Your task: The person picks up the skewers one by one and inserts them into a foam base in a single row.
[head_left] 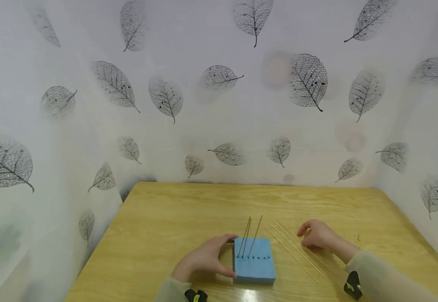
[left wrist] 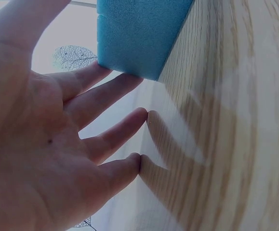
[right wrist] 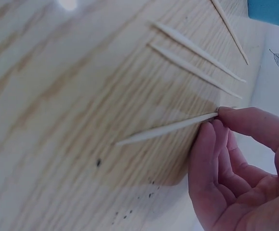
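Note:
A light blue foam block [head_left: 254, 269] lies on the table, with a row of dark marks across its top. Three thin wooden sticks [head_left: 255, 235] stand in its left part, leaning slightly. My left hand [head_left: 207, 256] holds the block from the left, thumb at the near corner and fingertips at the far one. To the block's right, my right hand [head_left: 319, 235] pinches one end of a wooden stick [right wrist: 166, 131] between thumb and forefinger; the stick slants low over the table. Three loose sticks [head_left: 291, 254] lie between the block and that hand.
The wooden table [head_left: 173, 209] meets pale leaf-printed walls [head_left: 241, 121] at the back and sides. Small dark specks [right wrist: 151, 195] dot the tabletop near my right hand. A black band [head_left: 353, 285] circles the right sleeve.

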`<state>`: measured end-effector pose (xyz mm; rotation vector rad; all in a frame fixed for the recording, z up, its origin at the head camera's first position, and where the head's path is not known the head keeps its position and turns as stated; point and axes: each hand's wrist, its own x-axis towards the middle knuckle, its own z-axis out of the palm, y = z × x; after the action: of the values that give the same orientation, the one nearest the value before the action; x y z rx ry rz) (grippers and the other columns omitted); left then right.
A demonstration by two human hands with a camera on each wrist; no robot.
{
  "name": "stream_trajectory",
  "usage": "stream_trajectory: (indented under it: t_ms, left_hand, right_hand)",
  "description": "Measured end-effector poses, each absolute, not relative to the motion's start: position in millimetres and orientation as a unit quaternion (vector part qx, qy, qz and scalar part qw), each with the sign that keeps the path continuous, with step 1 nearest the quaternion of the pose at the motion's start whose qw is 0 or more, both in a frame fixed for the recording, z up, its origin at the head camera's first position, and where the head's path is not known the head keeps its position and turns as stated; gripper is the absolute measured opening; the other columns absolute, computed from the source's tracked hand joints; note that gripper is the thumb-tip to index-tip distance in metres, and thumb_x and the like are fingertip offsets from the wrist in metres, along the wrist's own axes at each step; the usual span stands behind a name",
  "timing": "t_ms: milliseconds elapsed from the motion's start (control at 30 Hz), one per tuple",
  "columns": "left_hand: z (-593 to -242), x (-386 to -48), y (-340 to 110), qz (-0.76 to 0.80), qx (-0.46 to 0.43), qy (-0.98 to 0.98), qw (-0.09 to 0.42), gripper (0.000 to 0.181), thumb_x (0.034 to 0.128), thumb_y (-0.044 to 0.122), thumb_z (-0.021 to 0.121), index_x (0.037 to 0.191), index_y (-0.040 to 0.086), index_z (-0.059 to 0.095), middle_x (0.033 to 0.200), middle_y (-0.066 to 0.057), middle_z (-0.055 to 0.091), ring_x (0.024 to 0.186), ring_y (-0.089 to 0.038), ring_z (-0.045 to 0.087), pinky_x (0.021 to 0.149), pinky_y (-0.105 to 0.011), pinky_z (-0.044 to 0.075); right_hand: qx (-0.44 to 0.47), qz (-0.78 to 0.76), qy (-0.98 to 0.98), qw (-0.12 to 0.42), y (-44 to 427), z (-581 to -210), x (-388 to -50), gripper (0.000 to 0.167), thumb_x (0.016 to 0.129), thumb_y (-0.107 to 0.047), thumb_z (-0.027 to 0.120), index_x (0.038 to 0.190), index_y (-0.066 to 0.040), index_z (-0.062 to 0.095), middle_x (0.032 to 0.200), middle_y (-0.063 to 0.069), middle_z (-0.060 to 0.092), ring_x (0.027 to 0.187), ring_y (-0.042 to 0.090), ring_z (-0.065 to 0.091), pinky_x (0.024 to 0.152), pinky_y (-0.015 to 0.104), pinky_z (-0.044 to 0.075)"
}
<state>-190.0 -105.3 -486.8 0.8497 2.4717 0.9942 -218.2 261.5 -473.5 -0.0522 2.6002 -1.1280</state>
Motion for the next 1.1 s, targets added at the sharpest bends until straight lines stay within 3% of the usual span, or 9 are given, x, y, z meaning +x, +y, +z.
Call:
stream_trajectory:
  t_ms: [600,833,1100]
  left_hand:
    - [-487,-190,-105,0.346,0.299,0.874,0.163,0.1,0.0685,0.047,0.087,0.151,0.02,0.038,0.15,0.004,0.048,0.138,-0.022,0.046,0.115,-0.049,0.039]
    - [-487,-191,-105,0.343,0.3,0.876,0.161,0.1,0.068,0.047,0.088,0.151,0.02,0.038,0.149,0.004,0.048,0.137,-0.021,0.046,0.115,-0.048,0.039]
    - [-489,-191,-105,0.347,0.307,0.872,0.157,0.101,0.0679,0.047,0.088,0.151,0.018,0.038,0.149,0.004,0.049,0.137,-0.022,0.047,0.115,-0.048,0.039]
  right_hand:
    - [-0.008,-0.379,0.915,0.135,268,-470,-223,0.027,0.068,0.004,0.067,0.095,0.005,0.069,0.066,0.002,0.06,0.053,0.011,0.051,0.048,0.025,0.047]
    - [-0.019,-0.402,0.905,0.138,281,-450,-228,0.032,0.083,-0.003,0.065,0.111,0.012,0.067,0.083,0.009,0.066,0.068,0.015,0.058,0.062,0.034,0.059]
    - [-0.021,-0.425,0.895,0.133,293,-431,-230,0.033,0.092,-0.006,0.062,0.117,0.015,0.062,0.101,0.022,0.068,0.081,0.023,0.067,0.073,0.038,0.062]
